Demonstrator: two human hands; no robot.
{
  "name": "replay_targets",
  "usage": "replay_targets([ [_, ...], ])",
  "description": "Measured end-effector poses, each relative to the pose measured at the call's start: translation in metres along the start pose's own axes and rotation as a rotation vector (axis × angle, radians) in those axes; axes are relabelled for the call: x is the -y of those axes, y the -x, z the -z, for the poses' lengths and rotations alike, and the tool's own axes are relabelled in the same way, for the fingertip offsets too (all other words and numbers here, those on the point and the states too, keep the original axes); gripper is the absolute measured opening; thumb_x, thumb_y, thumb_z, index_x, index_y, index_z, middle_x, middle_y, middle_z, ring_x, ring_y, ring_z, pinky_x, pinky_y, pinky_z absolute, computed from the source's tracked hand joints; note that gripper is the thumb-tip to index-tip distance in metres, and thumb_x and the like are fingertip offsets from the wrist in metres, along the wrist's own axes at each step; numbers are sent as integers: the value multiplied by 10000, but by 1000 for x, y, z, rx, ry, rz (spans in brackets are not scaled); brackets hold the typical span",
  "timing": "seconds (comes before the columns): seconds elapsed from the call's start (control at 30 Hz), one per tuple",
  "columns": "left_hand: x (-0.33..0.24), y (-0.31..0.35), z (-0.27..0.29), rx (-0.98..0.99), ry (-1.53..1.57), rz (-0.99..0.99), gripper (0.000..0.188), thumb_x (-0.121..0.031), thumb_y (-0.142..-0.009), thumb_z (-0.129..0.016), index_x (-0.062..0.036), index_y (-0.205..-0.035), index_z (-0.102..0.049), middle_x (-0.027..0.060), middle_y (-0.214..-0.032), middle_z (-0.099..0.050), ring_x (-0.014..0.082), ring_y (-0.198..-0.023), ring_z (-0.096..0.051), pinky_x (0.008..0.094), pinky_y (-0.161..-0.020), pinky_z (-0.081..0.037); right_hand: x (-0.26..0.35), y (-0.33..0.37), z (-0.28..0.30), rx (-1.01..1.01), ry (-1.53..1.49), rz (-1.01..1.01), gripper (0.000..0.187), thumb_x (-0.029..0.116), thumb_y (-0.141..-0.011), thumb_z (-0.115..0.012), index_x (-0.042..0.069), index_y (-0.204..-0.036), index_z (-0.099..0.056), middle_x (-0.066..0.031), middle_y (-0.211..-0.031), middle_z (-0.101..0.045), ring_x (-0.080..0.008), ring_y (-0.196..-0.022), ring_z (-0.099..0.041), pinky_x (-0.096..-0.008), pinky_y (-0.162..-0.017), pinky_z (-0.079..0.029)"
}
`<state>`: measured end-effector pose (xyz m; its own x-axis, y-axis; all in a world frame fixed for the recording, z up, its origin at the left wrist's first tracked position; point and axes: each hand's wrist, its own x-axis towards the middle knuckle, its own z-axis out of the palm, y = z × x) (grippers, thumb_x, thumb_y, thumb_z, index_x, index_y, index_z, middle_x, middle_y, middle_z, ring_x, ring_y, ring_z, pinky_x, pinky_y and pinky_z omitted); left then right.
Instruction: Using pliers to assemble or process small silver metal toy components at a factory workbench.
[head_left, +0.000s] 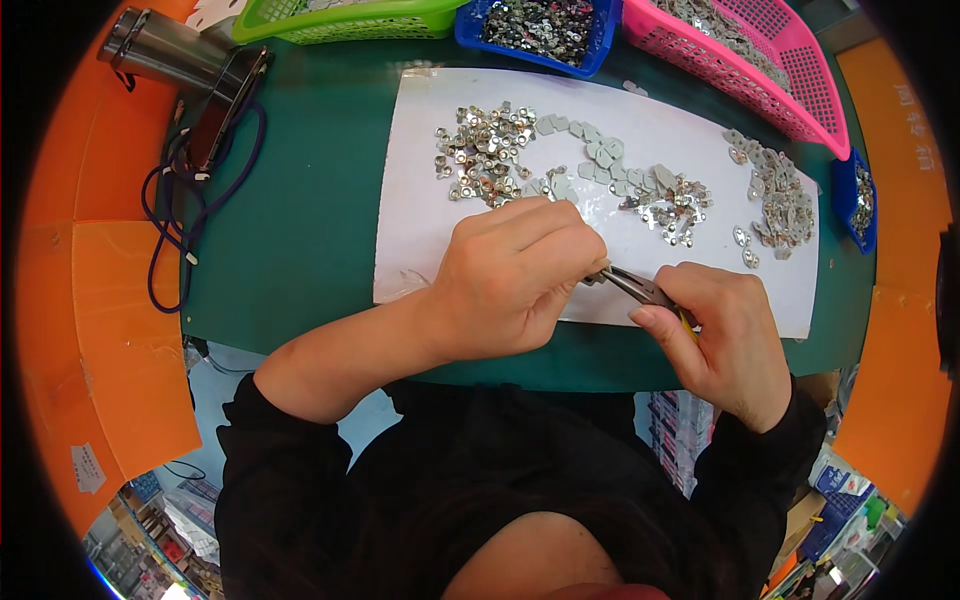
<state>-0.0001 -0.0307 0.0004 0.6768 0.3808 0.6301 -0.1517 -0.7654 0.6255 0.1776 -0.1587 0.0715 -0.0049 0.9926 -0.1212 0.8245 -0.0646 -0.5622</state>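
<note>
My right hand (725, 325) is closed round the handles of needle-nose pliers (637, 287), a bit of yellow grip showing. The plier tips meet a small metal piece (595, 277) pinched in the closed fingers of my left hand (510, 275); its shape is mostly hidden. Both hands are over the near edge of a white sheet (425, 225). Beyond my left hand lie a heap of shiny bent metal clips (487, 148) and flat grey plates (604, 152). Further right sit a mixed cluster of shiny pieces (678, 210) and a heap of grey-and-metal pieces (785, 208).
Along the far edge of the green table (290, 230) stand a green basket (350, 24), a blue tray (598, 50) and a pink basket (735, 75). A small blue bin (850, 195) is at right. A metal cylinder (165, 48) and dark cable (245, 175) lie left, beside orange panels (130, 310).
</note>
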Motion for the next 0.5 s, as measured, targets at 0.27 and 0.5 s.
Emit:
replay_targets([
  [0.27,-4,4,-4,-49,13,63,90,61,-807,-635,-15,-796,-588,83,-670,-543,230,-553,-527,294,-491,-406,-4,-1,-5,-24,9,61,316,279,-883,-673,23,-744,-549,-130,-622,-527,-354,-582,-547,-427,-527,-405],
  [0.5,-1,3,-4,-63,18,17,85,60,-814,-635,-10,-799,-587,87,-668,-545,225,-551,-530,294,-488,-405,-4,-2,-4,-14,24,90,314,276,-882,-668,25,-748,-535,-127,-634,-520,-351,-597,-548,-434,-535,-403],
])
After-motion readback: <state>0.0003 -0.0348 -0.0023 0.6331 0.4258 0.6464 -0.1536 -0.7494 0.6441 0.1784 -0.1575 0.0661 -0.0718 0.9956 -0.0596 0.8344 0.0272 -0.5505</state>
